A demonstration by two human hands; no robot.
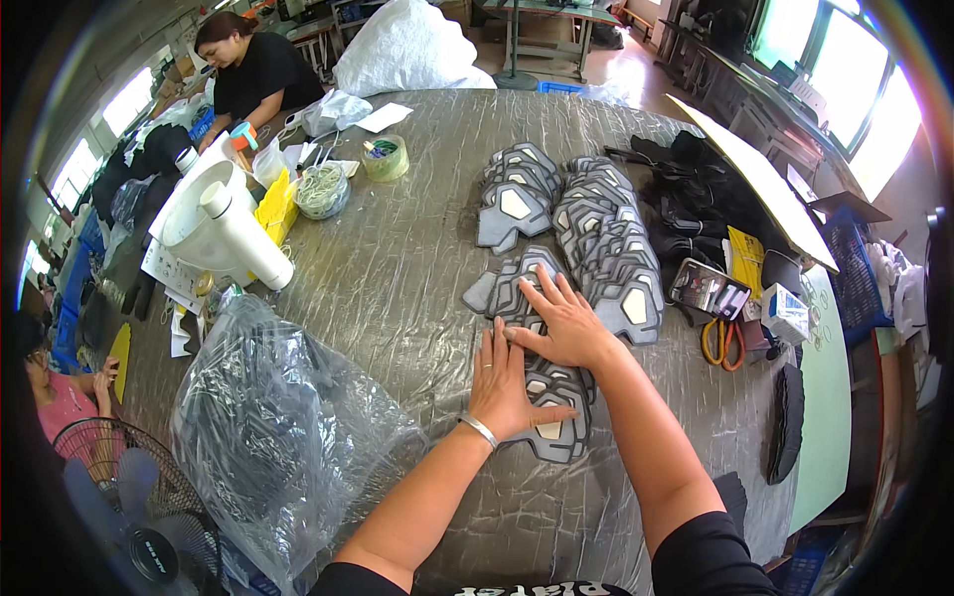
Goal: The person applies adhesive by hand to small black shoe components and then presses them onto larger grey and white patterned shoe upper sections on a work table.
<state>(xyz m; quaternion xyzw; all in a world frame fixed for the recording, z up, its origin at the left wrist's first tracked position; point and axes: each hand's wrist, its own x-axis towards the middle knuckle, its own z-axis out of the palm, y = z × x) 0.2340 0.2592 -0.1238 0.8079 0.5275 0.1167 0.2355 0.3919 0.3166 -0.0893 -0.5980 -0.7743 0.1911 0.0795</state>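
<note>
My left hand (505, 382) lies flat with fingers spread on an overlapping row of grey and black shaped pads (558, 437), each with a pale centre patch. Just beyond it, my right hand (564, 323) rests open on the far part of the same row, its thumb by the left fingertips. Parts of the pads are hidden beneath both hands. Farther off, a second fanned pile of the pads (515, 207) lies straight ahead, and a longer row of them (628, 298) runs along its right side.
A clear plastic bag (278, 417) bulges at the left, above a fan (149, 526). Behind it stand a white bucket (204, 223), a white bottle (248, 238) and a tape roll (386, 159). Orange-handled scissors (723, 345) and black pieces (696, 184) lie right. Two people are at the left.
</note>
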